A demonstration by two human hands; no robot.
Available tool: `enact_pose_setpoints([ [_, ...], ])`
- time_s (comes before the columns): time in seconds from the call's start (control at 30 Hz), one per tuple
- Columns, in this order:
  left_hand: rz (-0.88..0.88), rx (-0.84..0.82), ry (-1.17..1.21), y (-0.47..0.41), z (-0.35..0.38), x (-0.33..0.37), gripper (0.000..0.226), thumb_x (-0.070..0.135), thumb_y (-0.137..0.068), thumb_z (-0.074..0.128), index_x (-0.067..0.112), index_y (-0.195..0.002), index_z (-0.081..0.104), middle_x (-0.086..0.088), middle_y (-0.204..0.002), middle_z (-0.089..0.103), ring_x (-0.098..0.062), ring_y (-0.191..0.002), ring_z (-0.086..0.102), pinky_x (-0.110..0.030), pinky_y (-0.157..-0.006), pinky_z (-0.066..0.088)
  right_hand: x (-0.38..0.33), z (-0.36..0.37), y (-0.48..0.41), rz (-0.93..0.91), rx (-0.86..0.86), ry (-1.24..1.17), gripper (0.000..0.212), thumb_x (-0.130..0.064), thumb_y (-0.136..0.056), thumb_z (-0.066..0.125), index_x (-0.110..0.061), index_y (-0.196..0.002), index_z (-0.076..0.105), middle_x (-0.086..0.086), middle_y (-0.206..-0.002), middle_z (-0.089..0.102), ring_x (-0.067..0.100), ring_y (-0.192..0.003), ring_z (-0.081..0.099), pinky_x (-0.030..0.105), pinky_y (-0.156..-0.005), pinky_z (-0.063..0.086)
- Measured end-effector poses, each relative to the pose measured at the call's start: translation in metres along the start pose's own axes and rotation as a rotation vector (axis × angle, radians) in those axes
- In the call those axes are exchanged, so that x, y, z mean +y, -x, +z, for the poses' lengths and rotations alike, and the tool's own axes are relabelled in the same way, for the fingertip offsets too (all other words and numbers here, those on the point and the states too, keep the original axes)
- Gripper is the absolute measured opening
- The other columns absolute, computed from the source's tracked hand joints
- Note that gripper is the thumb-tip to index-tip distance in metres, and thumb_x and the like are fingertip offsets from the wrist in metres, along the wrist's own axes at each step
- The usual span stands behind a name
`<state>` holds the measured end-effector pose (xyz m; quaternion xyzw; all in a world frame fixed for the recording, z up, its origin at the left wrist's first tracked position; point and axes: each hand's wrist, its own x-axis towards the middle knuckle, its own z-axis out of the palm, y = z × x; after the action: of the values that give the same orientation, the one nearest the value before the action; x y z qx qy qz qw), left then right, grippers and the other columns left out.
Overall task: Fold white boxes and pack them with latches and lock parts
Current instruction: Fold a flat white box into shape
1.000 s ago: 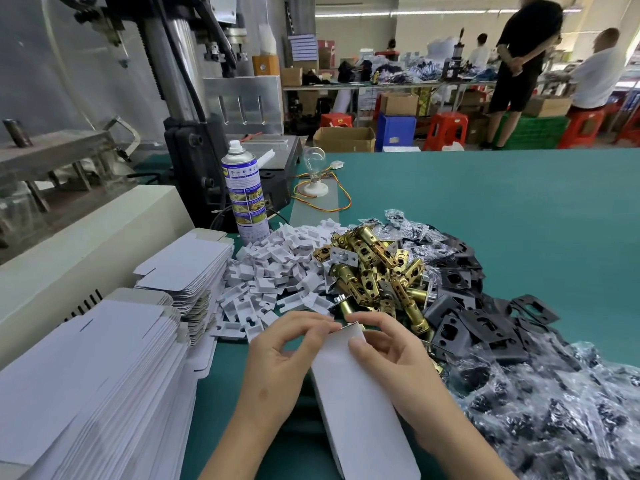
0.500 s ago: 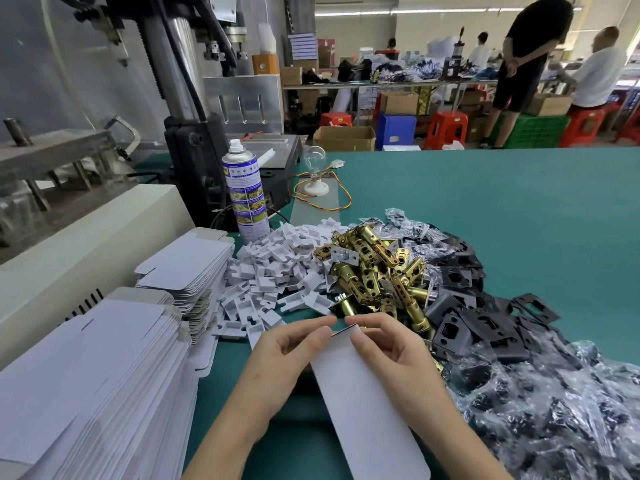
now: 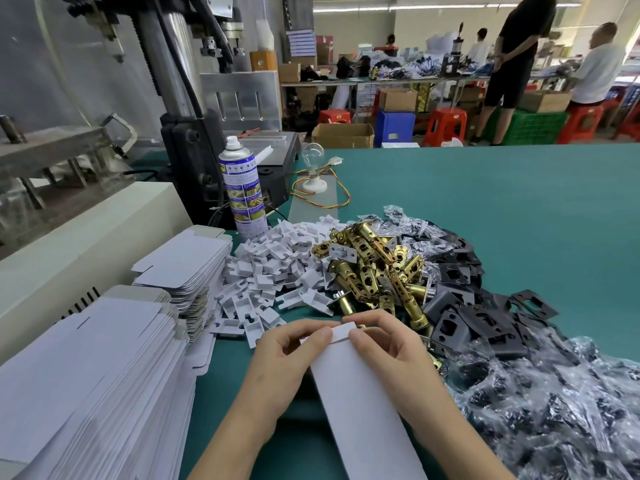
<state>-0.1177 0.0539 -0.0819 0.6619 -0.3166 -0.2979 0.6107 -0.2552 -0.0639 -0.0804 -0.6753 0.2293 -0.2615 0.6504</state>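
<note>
A long white box (image 3: 363, 407) lies lengthwise in front of me over the green table (image 3: 485, 209). My left hand (image 3: 284, 362) and my right hand (image 3: 391, 344) pinch its far end, where a small white flap stands between the fingertips. Just beyond lie a heap of brass latches (image 3: 374, 268), a heap of white plastic inserts (image 3: 273, 271) and black strike plates (image 3: 460, 320). Clear bags of dark lock parts (image 3: 554, 403) spread along the right.
Two stacks of flat white box blanks (image 3: 86, 382) (image 3: 187, 265) fill the left side beside a beige machine (image 3: 69, 244). A spray can (image 3: 242, 192) and a bulb on a white base (image 3: 313, 168) stand further back. People stand at benches far behind.
Both hands have stayed at the box's far end. The end flap, flat before, now stands out between my fingertips.
</note>
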Motion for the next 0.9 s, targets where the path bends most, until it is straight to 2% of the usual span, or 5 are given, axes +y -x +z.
enact_pose_setpoints([
  [0.13,0.011,0.026,0.042,-0.0010,-0.0007,0.0005,0.026,0.043,-0.087,0.067,0.035,-0.105,0.084,0.004,-0.103,0.080,-0.016,-0.096,0.070,-0.038,-0.089,0.054,0.0004,0.0016,0.0016,-0.031,-0.014,0.005,0.026,-0.025,-0.101,0.066,-0.046,-0.115,0.069,-0.001,-0.104,0.078,0.016,-0.095,0.075,0.035,-0.081,0.061],
  [0.27,0.002,0.010,0.040,-0.0008,-0.0020,0.0001,0.028,0.045,-0.086,0.067,0.038,-0.108,0.083,0.005,-0.109,0.080,-0.029,-0.106,0.070,-0.045,-0.094,0.057,-0.0013,0.0021,0.0028,0.006,-0.004,-0.032,0.021,-0.029,-0.098,0.070,-0.042,-0.111,0.060,0.002,-0.103,0.079,0.021,-0.090,0.077,0.041,-0.074,0.062],
  [0.47,-0.066,-0.055,0.081,0.0003,-0.0037,0.0016,0.030,0.044,-0.087,0.067,0.038,-0.112,0.082,0.007,-0.116,0.079,-0.018,-0.111,0.068,-0.041,-0.103,0.052,-0.0004,0.0039,0.0016,-0.079,0.064,0.091,0.015,-0.043,-0.084,0.072,-0.033,-0.089,0.061,0.002,-0.093,0.074,0.011,-0.076,0.070,0.026,-0.064,0.048],
  [0.7,-0.082,-0.045,0.075,-0.0003,-0.0037,0.0021,0.021,0.039,-0.094,0.071,0.039,-0.111,0.083,0.007,-0.115,0.079,-0.019,-0.114,0.070,-0.040,-0.103,0.052,0.0002,0.0039,0.0032,-0.091,0.050,0.129,0.014,-0.026,-0.099,0.069,-0.032,-0.088,0.062,-0.001,-0.092,0.074,0.016,-0.083,0.070,0.033,-0.067,0.052],
  [0.9,-0.078,-0.015,0.061,0.0011,-0.0019,0.0051,0.024,0.050,-0.086,0.079,0.038,-0.106,0.084,0.010,-0.106,0.080,-0.006,-0.097,0.070,-0.018,-0.080,0.052,-0.0028,0.0034,0.0054,-0.108,0.047,0.159,0.019,-0.019,-0.101,0.063,-0.030,-0.086,0.062,-0.007,-0.082,0.069,0.002,-0.069,0.059,0.014,-0.058,0.041],
])
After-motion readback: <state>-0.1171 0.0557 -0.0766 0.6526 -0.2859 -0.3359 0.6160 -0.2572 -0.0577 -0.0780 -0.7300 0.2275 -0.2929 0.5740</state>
